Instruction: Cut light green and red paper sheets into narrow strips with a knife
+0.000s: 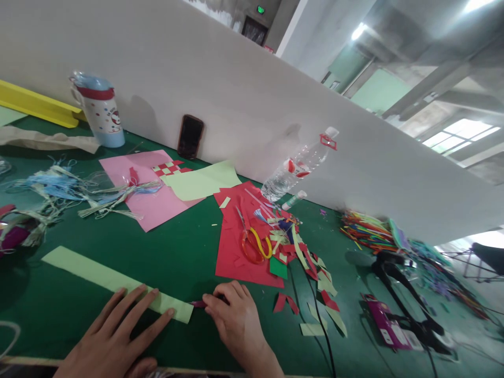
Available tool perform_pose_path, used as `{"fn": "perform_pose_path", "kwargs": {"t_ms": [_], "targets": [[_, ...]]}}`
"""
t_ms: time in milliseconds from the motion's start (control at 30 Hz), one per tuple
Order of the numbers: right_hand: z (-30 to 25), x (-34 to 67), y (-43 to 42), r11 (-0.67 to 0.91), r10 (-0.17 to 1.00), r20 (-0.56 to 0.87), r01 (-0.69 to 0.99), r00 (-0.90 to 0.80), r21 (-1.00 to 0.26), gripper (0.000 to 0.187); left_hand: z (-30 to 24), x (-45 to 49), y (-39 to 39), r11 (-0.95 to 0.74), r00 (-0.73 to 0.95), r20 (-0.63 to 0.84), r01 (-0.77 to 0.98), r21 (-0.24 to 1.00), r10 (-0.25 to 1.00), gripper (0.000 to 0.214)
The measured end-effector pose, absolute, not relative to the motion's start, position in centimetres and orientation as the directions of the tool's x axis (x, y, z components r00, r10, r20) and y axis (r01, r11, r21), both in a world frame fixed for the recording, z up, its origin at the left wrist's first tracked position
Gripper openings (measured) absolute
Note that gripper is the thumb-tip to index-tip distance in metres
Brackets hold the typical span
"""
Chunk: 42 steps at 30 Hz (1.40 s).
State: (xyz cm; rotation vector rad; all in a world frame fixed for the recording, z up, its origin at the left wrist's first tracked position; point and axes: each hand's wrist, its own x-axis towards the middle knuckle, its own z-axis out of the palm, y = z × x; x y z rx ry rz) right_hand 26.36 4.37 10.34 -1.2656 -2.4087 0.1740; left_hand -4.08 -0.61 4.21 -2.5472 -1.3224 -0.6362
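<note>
The left hand (118, 328) lay palm down with fingers spread, grasping nothing; its fingertips rested across the right half of the pale green paper strip (94, 273). The right hand (236, 315) was closed in a pinch on a slim purple tool (199, 304), of which only a short length projected from the fingers. The strip lay flat on the dark green table (165, 257), its long axis running from far left to near right. Governing relation: the strip's right end was directly to the left of the pinch, with the tool tip at that end's far corner. Contact between tip and paper could not be confirmed. The right hand was the nearer to this end; the left bore on the strip just short of it.

The strip was matte, flat and straight-edged. Beyond the right hand lay a smooth red sheet (230, 252), carrying metal-bladed scissors (255, 247) with looped red and yellow plastic handles. Angular paper scraps (326, 283) were scattered to its right. Farther left, loose blue and cream threads (59, 181) formed a tangled, fibrous heap, partly over a pink sheet (145, 215). At the back, a clear, ribbed plastic bottle (291, 170) and a dark, rectangular phone (190, 136) stood near the plain grey partition (236, 105).
</note>
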Motion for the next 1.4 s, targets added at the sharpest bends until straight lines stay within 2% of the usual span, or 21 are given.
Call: {"fn": "perform_pose_path", "kwargs": {"t_ms": [100, 200, 767, 1033, 1400], "targets": [[10.2, 26.3, 4.5, 0.586, 0.808, 0.290, 0.753, -0.513, -0.299, 0.019, 4.1, -3.5, -0.9, -0.529, 0.426, 0.446, 0.838, 0.134, 0.787, 0.066], [10.1, 26.5, 4.5, 0.584, 0.809, 0.288, 0.753, -0.512, -0.303, 0.020, 4.1, -3.2, -1.0, -0.524, 0.416, 0.435, 0.836, 0.161, 0.798, 0.066], [10.0, 25.8, 4.8, 0.601, 0.796, 0.297, 0.745, -0.527, -0.289, 0.016, 4.6, -3.2, -0.7, -0.536, 0.433, 0.444, 0.833, 0.134, 0.784, 0.073], [10.0, 25.3, 5.5, 0.616, 0.783, 0.315, 0.738, -0.536, -0.277, 0.019, 4.6, -3.2, -0.6, -0.538, 0.434, 0.452, 0.833, 0.128, 0.779, 0.068], [10.0, 24.6, 5.9, 0.629, 0.774, 0.316, 0.725, -0.549, -0.282, 0.012, 4.3, -3.3, -0.6, -0.543, 0.437, 0.462, 0.831, 0.121, 0.772, 0.064]]}}
